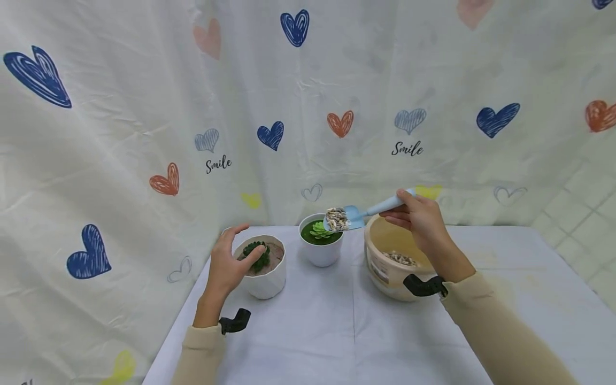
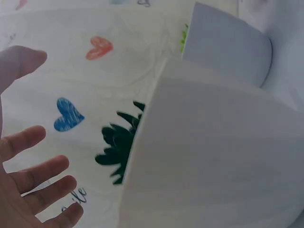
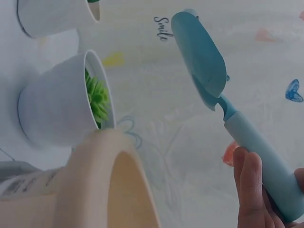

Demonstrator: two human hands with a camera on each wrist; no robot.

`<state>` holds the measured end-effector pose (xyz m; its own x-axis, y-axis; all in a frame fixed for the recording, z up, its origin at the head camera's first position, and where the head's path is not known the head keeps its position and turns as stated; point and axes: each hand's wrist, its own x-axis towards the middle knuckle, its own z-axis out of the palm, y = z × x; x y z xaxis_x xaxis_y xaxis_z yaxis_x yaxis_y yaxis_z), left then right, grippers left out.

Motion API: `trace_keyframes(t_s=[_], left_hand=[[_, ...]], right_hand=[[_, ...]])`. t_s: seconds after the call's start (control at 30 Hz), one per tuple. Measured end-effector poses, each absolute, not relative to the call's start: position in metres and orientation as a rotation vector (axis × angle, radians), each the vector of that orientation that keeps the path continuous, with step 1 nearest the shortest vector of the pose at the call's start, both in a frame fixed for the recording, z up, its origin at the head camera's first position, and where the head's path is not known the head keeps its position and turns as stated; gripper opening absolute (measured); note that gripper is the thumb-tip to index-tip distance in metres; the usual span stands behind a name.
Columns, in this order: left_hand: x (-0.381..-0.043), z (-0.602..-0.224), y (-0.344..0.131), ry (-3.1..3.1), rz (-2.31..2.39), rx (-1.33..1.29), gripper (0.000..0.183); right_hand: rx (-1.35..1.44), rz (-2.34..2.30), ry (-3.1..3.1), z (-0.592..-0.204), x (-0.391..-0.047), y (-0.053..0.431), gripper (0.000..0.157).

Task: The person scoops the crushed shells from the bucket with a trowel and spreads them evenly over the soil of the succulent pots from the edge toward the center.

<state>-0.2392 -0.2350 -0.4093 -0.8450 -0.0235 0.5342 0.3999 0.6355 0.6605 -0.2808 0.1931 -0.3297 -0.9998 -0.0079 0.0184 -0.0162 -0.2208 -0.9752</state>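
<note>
Nr prob. gravel (image 1: 400, 259), R fingers (image 3: 250, 187) grip trowel (image 1: 355, 217) blocking pot (image 1: 321, 255) edge; L fingers (image 2: 51, 191) apart.

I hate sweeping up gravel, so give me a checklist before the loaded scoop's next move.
1. Right hand grips the scoop by its handle: ok.
2. Gravel loaded in the scoop: ok.
3. Faceted pot and smooth pot upright: ok.
4. Scoop directly above a pot: cannot tell; in the head view it overlaps the smooth pot's rim.
5. Dark plant unobstructed in the head view: not ok; the left hand's thumb covers part.
</note>
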Motion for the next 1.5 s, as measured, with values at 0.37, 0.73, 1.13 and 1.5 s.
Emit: trace_keyframes(t_s=[0.37, 0.73, 1.13, 1.5], left_hand=[[-0.245, -0.444, -0.268, -2.534, -1.327, -0.194, 0.093], [-0.254, -0.469, -0.274, -2.548, -1.485, -0.243, 0.110], [-0.259, -0.482, -0.272, -2.587, -1.555, -0.162, 0.113], [-0.262, -0.478, -0.276, -2.673, -1.516, -0.148, 0.112]], right_hand=[[-0.026, 2.447, -2.019, -0.339, -0.291, 0.151, 0.037], [-0.044, 2.387, -2.077, -0.351, -0.299, 0.111, 0.039], [-0.011, 2.329, -2.134, -0.363, -0.300, 0.077, 0.038], [0.009, 2.260, -2.159, -0.375, -0.302, 0.058, 0.035]])
